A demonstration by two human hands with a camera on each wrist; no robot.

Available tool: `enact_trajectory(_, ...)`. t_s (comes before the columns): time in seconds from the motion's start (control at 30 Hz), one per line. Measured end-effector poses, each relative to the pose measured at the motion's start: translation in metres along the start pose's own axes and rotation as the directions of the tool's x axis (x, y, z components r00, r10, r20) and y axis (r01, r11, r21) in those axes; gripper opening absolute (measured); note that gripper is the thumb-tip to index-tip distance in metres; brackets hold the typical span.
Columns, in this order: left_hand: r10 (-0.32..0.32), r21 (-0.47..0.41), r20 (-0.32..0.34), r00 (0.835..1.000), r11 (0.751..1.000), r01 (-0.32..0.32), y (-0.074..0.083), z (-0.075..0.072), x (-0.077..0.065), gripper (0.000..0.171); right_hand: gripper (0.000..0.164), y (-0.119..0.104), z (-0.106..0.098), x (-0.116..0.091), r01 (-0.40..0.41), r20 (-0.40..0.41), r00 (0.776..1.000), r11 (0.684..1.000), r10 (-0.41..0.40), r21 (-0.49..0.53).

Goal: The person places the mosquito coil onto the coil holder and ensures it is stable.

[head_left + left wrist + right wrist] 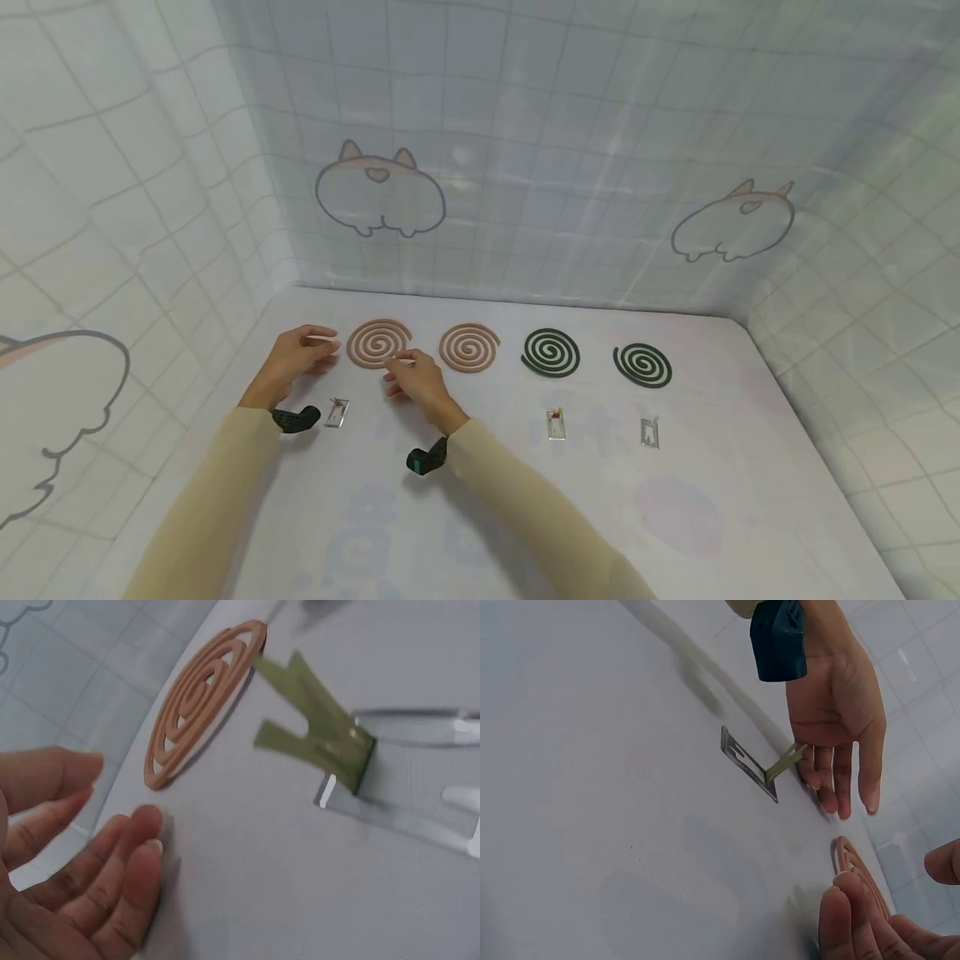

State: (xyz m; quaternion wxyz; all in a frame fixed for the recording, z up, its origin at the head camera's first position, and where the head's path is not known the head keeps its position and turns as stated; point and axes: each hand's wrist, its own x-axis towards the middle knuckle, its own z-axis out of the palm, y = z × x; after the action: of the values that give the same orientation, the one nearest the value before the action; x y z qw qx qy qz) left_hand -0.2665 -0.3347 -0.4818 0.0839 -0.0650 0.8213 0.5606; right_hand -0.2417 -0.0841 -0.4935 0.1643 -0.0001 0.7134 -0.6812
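A brown mosquito coil (pixel 378 343) lies flat between my two hands. To its left is my left hand (pixel 300 354), fingers loosely bent and nothing held; the left wrist view shows its thumb apart from the fingers. My right hand (pixel 420 383) hovers at the coil's lower right edge, its thumb and fingers apart in the right wrist view; whether it touches the coil I cannot tell. A small metal coil stand (pixel 337 412) with a raised, olive-looking forked tab (pixel 322 724) lies just below the left hand.
A second brown coil (pixel 469 347) and two dark green coils (pixel 551 352) (pixel 642 365) continue the row rightward. Two more metal stands (pixel 556 424) (pixel 649 432) lie below the green ones. Tile-patterned walls (pixel 525 208) enclose the back and sides of the white surface (pixel 480 517).
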Motion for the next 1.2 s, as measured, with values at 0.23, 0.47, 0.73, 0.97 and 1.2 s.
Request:
enact_trajectory(0.23,0.012,-0.012,0.004,1.0,1.0,-0.012,-0.003,-0.003,0.006,0.059,0.045,-0.002,0.005,0.004,-0.048,0.041,0.998,0.996,0.045,0.072)
enact_trajectory(0.47,0.019,0.025,0.012,1.0,1.0,-0.019,0.001,-0.001,0.009,0.06,0.061,-0.004,0.009,0.009,-0.049,0.053,0.998,0.996,0.045,0.072)
enact_trajectory(0.73,-0.008,0.039,0.027,1.0,0.999,0.007,0.003,0.003,0.013,0.055,0.052,0.002,0.011,0.013,-0.065,-0.017,0.998,0.985,0.068,0.157)
enact_trajectory(0.97,-0.021,0.092,0.021,1.0,0.996,0.019,0.0,0.008,0.014,0.051,0.069,0.006,0.013,0.013,-0.088,-0.078,0.991,0.978,0.105,0.19)
enact_trajectory(1.2,-0.037,0.14,0.02,0.999,0.99,0.033,0.004,0.011,0.014,0.048,0.062,0.003,0.015,0.013,-0.073,-0.057,0.995,0.99,0.08,0.123)
